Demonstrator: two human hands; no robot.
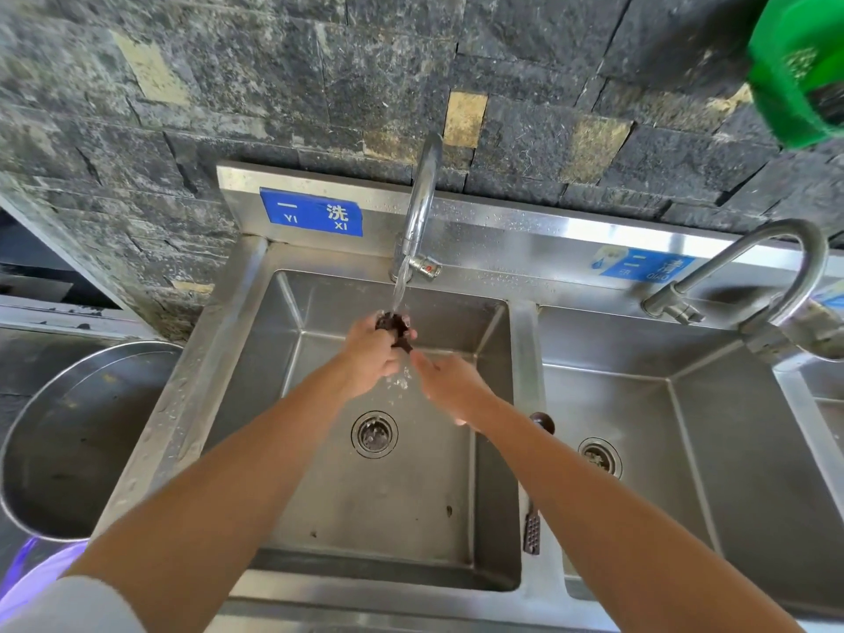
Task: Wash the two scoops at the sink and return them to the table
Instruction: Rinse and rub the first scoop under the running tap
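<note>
Looks down into the left basin (319,495) of a stainless-steel sink. Shows the left hand (372,358) above the middle of that basin, fingers curled and clamped round a dark brown scoop (395,328), the scoop's upper end directly under the water stream (399,285) falling from the curved faucet (422,198). Places the right hand (450,388) just beside the left and slightly lower, fingers fairly straight and close together, tips pointing at the lower end of the held scoop; cannot tell whether touching it or a little apart. Shows splashing water between the two hands, above the drain (374,434). Locates the second scoop (531,532) on the flat divider between the two basins, lying lengthwise, ribbed handle toward the viewer, rounded head partly hidden behind the right forearm. Includes the right basin (685,472) and a second faucet (776,262) arching over its far right corner. Carries a blue label (310,212) on the splashback above the left basin. Shows a large round steel bowl (68,440) left of the sink, a dark stone wall (228,84) behind, and a green object (804,70) at the top right edge.
</note>
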